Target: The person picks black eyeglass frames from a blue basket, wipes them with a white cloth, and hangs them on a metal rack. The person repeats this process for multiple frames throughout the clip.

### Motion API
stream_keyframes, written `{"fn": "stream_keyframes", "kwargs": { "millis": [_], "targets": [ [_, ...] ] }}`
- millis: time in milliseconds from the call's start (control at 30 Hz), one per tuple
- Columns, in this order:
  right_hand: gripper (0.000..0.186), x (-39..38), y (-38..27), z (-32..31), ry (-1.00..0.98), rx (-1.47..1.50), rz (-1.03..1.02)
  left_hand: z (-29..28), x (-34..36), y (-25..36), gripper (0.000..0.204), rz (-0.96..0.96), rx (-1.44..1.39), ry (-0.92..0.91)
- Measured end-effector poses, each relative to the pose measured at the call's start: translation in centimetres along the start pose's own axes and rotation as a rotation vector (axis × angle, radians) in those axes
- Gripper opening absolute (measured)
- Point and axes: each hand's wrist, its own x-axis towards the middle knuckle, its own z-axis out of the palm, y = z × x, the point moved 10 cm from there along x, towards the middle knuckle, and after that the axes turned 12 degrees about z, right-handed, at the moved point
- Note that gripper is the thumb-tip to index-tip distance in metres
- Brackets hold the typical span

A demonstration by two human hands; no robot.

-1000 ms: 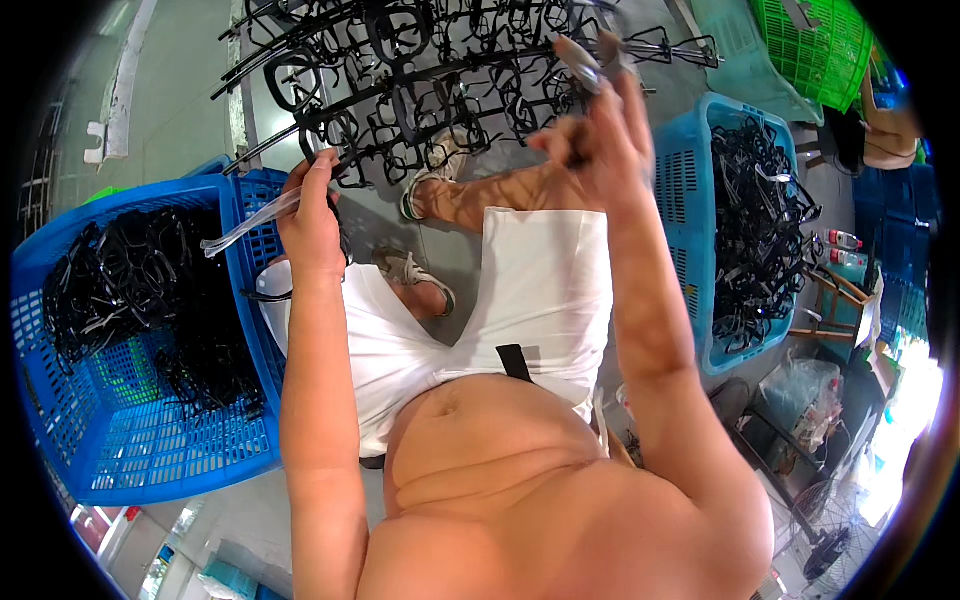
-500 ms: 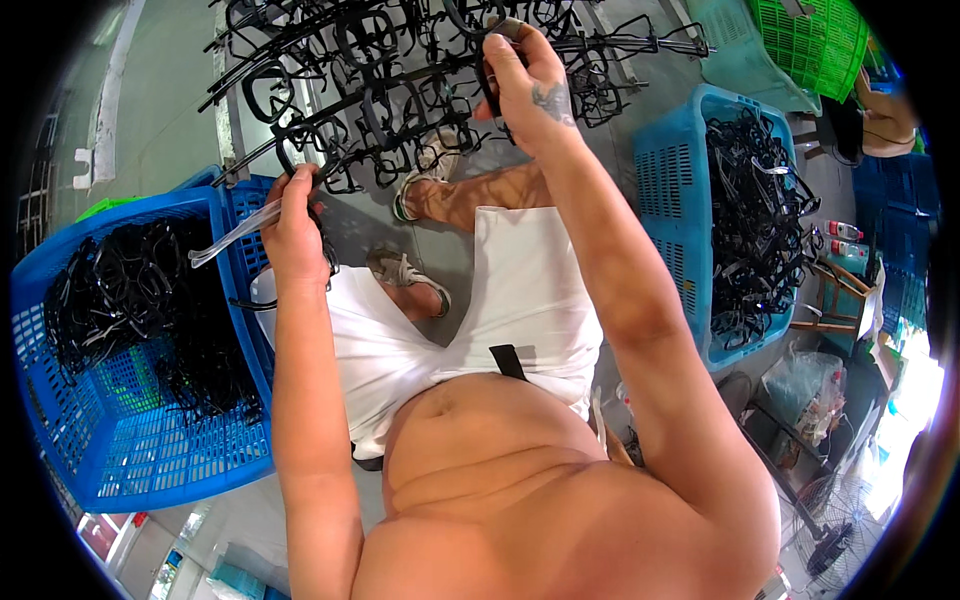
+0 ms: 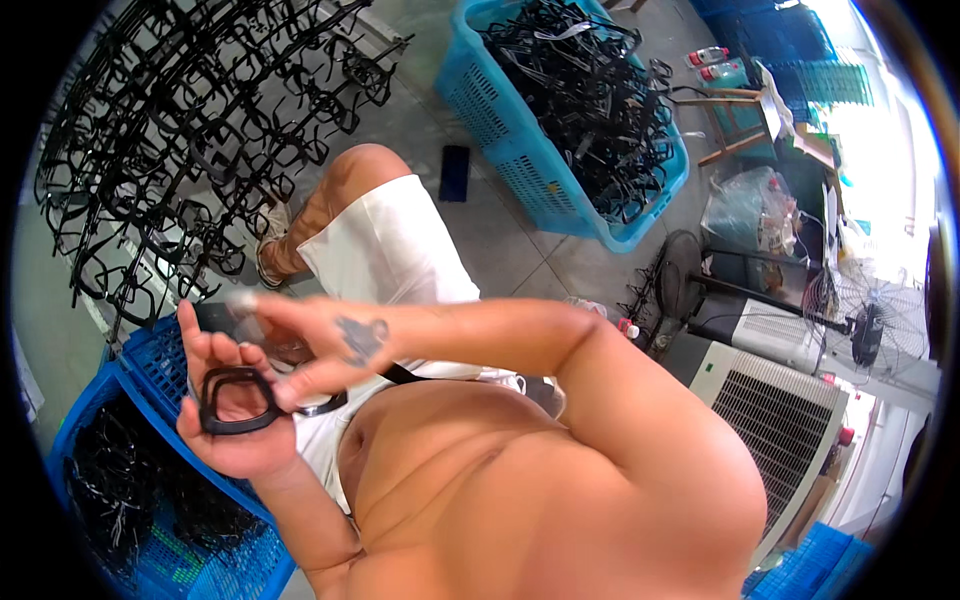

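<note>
Your left hand, loosely open, cradles one frame near the blue crate; blur hides whether your right hand grips it. Hung frames fill rows beyond the crate, a dark heap lies inside; which are finished doesn't show.

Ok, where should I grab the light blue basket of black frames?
Probably grip the light blue basket by its rim at the near corner, coming from your side: the lip shows bare there, while black frames heap inside.
</note>
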Motion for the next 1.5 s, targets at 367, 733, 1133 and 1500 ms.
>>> {"fn": "stream_keyframes", "kwargs": {
  "millis": [367, 733, 1133, 1500],
  "targets": [
    [0.028, -24.1, -1.5, -17.9, 1.09, -0.94, 0.382, -1.5, -1.9, -9.8, 0.071, -0.512, 0.539, -0.095],
    [0.038, -39.5, 1.2, -33.6, 1.351, -0.553, 0.698, -13.2, -6.7, -3.8, 0.038, -0.377, 0.53, 0.478],
    [0.05, -46.4, 13.0, -43.1, 1.512, -0.368, 0.709, -18.7, -11.4, 0.6, 0.032, -0.263, 0.518, 0.646],
    [0.05, -46.1, 8.9, -39.9, 1.741, -1.758, 0.511, -15.7, -14.5, 12.1, 0.03, 0.227, 1.209, 0.591]
  ]
}}
